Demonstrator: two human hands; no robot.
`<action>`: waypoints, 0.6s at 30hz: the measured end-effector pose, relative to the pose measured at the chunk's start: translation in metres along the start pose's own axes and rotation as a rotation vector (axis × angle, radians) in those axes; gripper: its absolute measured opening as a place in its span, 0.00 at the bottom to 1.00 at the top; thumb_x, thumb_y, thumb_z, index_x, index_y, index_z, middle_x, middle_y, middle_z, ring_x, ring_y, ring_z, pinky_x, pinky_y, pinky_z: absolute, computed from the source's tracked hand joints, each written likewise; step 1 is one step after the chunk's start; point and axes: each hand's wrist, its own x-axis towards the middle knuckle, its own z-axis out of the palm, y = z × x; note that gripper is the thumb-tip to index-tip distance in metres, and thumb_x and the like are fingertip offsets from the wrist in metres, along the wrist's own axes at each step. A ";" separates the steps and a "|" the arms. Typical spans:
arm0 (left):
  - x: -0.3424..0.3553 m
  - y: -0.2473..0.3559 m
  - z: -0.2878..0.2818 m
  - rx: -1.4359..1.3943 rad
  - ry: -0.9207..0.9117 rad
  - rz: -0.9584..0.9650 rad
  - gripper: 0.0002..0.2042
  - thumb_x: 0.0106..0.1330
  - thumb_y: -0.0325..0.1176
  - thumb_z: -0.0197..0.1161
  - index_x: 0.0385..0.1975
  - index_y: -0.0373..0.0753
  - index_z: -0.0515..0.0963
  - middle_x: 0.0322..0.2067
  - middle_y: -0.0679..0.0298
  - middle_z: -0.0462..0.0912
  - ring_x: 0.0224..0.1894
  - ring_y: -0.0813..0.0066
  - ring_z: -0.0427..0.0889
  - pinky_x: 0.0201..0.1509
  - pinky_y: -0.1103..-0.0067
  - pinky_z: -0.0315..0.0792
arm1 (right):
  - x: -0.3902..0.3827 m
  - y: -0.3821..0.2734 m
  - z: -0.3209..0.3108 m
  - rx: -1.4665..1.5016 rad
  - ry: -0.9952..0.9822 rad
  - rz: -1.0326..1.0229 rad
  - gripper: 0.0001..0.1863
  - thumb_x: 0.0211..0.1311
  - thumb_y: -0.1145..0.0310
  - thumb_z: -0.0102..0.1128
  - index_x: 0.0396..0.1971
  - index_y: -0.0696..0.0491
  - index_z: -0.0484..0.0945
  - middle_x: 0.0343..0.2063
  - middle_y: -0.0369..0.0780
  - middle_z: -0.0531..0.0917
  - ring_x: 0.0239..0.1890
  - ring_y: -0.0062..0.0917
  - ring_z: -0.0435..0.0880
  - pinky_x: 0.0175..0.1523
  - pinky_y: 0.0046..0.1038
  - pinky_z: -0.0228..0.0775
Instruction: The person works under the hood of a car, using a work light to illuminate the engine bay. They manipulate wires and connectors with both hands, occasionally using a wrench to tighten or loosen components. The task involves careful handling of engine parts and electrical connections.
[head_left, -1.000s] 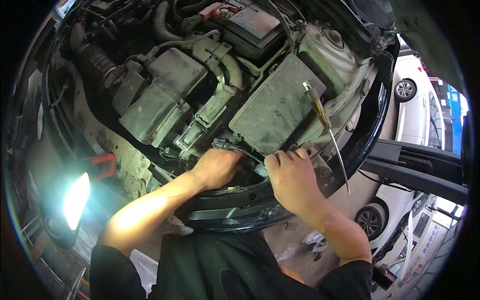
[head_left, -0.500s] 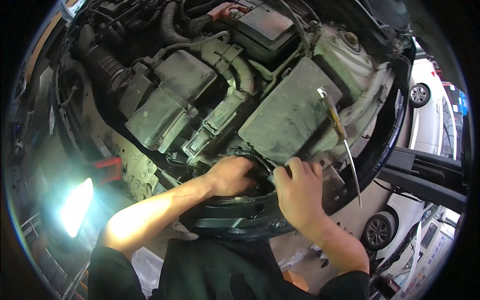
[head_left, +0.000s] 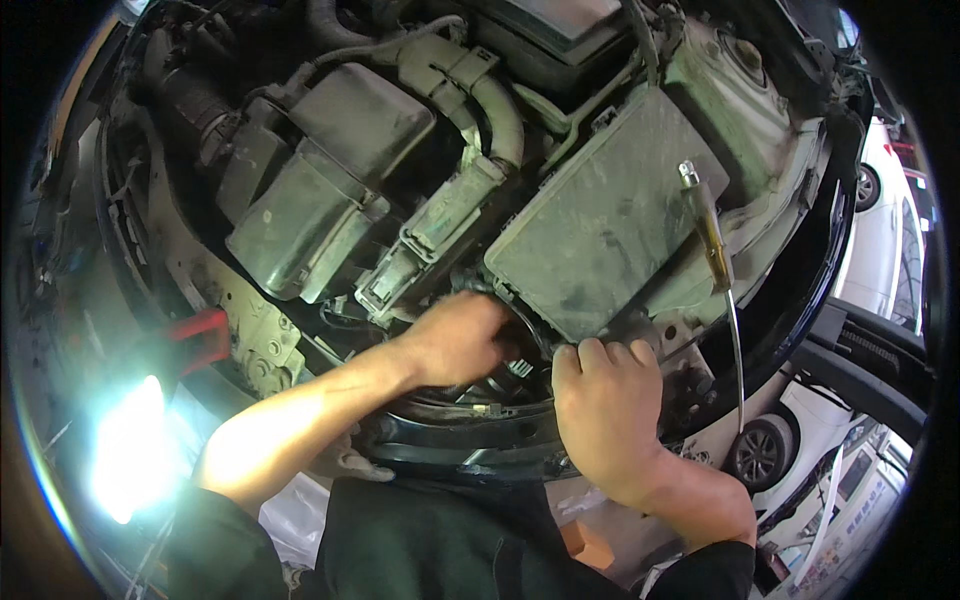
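My left hand (head_left: 462,338) reaches into the gap at the front of a car's engine bay, fingers curled downward and mostly hidden. A dark cable (head_left: 527,322) runs beside it, and a small pale ribbed piece (head_left: 519,368) shows between the hands. My right hand (head_left: 608,405) is closed at the near corner of a large dark box cover (head_left: 605,220), knuckles up; whatever its fingers grip is hidden. On the cover's right side rests a screwdriver (head_left: 714,240) with an amber handle, its long thin shaft slanting down toward the front edge.
Left of my hands are a connector block (head_left: 395,275) and a dark housing (head_left: 300,230). The front crossmember (head_left: 440,450) runs below my wrists. A glaring work lamp (head_left: 130,450) with a red part (head_left: 205,338) stands at left. A white car (head_left: 800,430) is at right.
The view has shifted closer over the engine bay. My right hand has rolled so its knuckles face up, and the gap between my hands is wider. My left hand stays in the gap.
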 end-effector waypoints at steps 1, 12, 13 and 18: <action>0.003 -0.006 0.001 0.009 0.081 0.053 0.14 0.56 0.35 0.65 0.38 0.32 0.81 0.35 0.44 0.83 0.43 0.45 0.81 0.49 0.61 0.75 | 0.002 0.000 0.002 0.011 -0.024 0.012 0.04 0.42 0.70 0.60 0.18 0.50 0.74 0.18 0.35 0.73 0.21 0.25 0.77 0.32 0.29 0.65; 0.003 -0.023 -0.005 0.175 0.127 0.183 0.12 0.60 0.36 0.64 0.31 0.31 0.81 0.31 0.45 0.82 0.40 0.45 0.81 0.45 0.60 0.75 | 0.006 -0.002 0.008 0.052 -0.178 0.088 0.03 0.40 0.70 0.61 0.15 0.50 0.77 0.14 0.37 0.79 0.17 0.27 0.82 0.26 0.28 0.67; 0.003 -0.025 -0.006 0.150 0.148 0.203 0.12 0.60 0.36 0.64 0.31 0.31 0.81 0.31 0.45 0.82 0.40 0.45 0.81 0.46 0.60 0.75 | 0.008 -0.002 0.009 0.050 -0.187 0.102 0.02 0.40 0.69 0.61 0.15 0.50 0.77 0.14 0.37 0.80 0.17 0.27 0.82 0.26 0.28 0.68; 0.000 -0.014 -0.007 0.218 0.104 0.077 0.12 0.60 0.35 0.64 0.33 0.30 0.81 0.32 0.44 0.82 0.41 0.44 0.81 0.47 0.61 0.75 | 0.010 -0.002 0.008 0.066 -0.220 0.121 0.02 0.41 0.70 0.61 0.17 0.50 0.78 0.15 0.38 0.81 0.18 0.27 0.83 0.27 0.29 0.69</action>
